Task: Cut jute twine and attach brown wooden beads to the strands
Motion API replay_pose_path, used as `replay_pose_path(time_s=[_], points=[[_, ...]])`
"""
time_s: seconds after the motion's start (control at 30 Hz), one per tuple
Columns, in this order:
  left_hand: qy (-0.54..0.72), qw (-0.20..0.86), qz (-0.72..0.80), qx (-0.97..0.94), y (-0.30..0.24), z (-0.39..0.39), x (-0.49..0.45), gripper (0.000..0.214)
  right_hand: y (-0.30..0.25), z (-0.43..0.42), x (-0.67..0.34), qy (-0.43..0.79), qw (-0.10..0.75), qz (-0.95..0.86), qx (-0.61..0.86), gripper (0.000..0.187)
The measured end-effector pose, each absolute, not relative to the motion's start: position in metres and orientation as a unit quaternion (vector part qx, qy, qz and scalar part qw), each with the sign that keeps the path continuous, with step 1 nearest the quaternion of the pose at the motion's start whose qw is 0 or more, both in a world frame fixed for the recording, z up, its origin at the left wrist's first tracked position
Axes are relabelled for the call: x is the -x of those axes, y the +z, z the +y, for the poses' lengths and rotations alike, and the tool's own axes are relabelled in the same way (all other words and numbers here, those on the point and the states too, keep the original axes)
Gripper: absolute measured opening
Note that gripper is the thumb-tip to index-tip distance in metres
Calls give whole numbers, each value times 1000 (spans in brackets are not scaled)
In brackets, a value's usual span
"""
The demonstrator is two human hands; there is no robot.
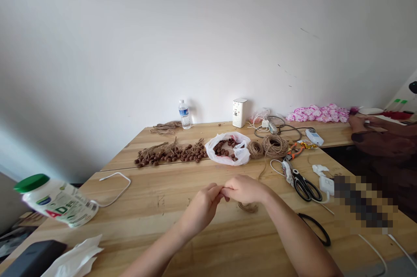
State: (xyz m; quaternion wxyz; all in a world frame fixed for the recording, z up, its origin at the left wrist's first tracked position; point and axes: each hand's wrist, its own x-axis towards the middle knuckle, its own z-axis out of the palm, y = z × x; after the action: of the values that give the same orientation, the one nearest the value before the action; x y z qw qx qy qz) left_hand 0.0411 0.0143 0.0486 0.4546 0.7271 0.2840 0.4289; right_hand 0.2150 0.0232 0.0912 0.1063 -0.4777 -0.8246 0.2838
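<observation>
My left hand [202, 206] and my right hand [243, 189] meet over the middle of the wooden table [156, 199], fingertips pinched together on something small I cannot make out. A small loop of brown twine [248, 207] lies on the table just under my right hand. Behind my hands sits a white plastic bag [228, 148] holding brown beads. To its left lies a row of beads strung on twine [171, 153]. Two twine coils [269, 146] rest to the bag's right.
A white bottle with a green cap [55, 201] lies at the left edge, tissue [75, 258] and a dark case [31, 259] below it. Scissors [304, 186], cables, a water bottle [184, 114] and a white container [239, 113] stand farther back. Another person's arm [381, 136] rests at far right.
</observation>
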Motion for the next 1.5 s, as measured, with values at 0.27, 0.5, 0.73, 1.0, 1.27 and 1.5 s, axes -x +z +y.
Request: replay_pose_path(time_s=[0.27,0.5,0.73,1.0,1.27,1.5], points=[[392,642,363,-549,45,37,-29,24,96,36,-253,408,214,-761,456,22],[423,770,291,-379,45,38,-36,18,81,38,-234,496,277,-705,425,25],[384,816,271,-338,45,30,-45,13,80,36,-222,526,313,-676,411,35],[412,802,292,-319,34,31,-48,11,58,38,-191,298,415,-723,464,33],[445,786,292,-314,30,27,-55,14,42,42,-184,298,454,-689,480,41],[441,779,285,-343,24,30,-55,28,53,45,-195,333,394,-725,455,35]])
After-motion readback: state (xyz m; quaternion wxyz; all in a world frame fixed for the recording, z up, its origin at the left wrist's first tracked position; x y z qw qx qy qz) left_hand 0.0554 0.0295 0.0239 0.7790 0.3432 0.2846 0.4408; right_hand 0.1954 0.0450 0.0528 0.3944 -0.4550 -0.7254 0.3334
